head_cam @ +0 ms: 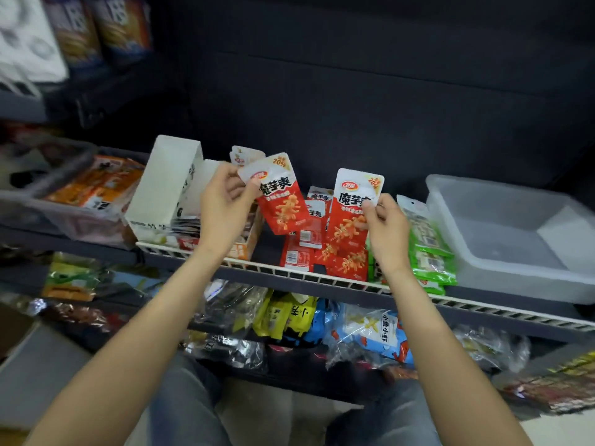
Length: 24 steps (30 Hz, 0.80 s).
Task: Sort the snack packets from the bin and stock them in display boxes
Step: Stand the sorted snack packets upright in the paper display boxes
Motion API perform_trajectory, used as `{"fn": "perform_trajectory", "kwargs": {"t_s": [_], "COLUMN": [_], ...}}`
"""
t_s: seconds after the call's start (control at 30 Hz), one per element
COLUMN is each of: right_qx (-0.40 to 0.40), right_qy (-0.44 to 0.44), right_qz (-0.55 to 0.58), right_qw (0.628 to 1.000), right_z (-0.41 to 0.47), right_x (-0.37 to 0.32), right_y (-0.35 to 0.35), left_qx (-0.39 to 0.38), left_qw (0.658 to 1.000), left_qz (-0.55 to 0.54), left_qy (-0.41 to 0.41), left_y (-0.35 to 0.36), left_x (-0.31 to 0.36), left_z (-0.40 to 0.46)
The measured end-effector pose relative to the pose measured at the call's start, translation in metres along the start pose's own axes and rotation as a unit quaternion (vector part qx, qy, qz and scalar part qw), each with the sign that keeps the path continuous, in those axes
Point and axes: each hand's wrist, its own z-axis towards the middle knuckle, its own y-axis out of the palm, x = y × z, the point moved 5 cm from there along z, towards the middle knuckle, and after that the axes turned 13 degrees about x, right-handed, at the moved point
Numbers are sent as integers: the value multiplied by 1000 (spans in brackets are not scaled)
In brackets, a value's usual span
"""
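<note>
Red-and-white snack packets in both hands, both bare forearms reaching up and forward from the bottom of the view over the shelf rail (289,272). Left hand (225,201) is raised, palm turned inward, thumb and fingertips pinching the white top corner of one red packet (280,201), which hangs tilted, lower end swinging right; more white packet tops (244,156) fan out behind it in the same pinch. Right hand (384,226) sits slightly lower, back of hand to the camera, fingers curled, gripping the right edge of a second red packet (352,207) held nearly upright.

Between and below the hands, a loose pile of the same red packets (309,249) lies on the shelf, some face down with barcodes showing, reaching the rail. Just right of the right hand, a stack of green packets (428,252) leans on the shelf, touching a clear plastic bin (502,239) at the far right. Left of the left hand stands a white cardboard display box (164,188), open at top, with an orange-fronted box (241,249) beside it, partly hidden by the left wrist. Further left, a clear tub of orange packets (96,185), blurred.

Lower shelf holds mixed bagged snacks: yellow bags (289,317), blue-white bags (376,333), clear ones. Grey trousers (180,407) visible at the bottom.
</note>
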Motion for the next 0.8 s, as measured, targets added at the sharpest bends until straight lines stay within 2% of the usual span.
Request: {"fn": "perform_trajectory", "kwargs": {"t_s": [0.1, 0.23, 0.43, 0.63, 0.73, 0.8], "right_qx": [-11, -21, -53, -70, -76, -83], "right_qy": [-71, -101, -63, 10, 17, 31], "right_qz": [22, 69, 139, 205, 193, 192], "right_qw": [997, 992, 987, 976, 978, 977], "right_z": [-4, -11, -25, -32, -30, -28], "right_x": [-30, -71, -98, -109, -117, -124], "right_y": [11, 36, 79, 102, 114, 125], "left_qx": [49, 79, 35, -55, -118, -166], "left_qw": [997, 993, 997, 984, 952, 889], "left_qz": [-35, -25, -1, 129, 230, 367], "left_qy": [39, 81, 75, 114, 163, 216], "left_y": [-50, -97, -121, -114, -111, -108], "left_x": [20, 19, -20, -63, -80, -89], "left_z": [13, 34, 68, 76, 74, 73]}}
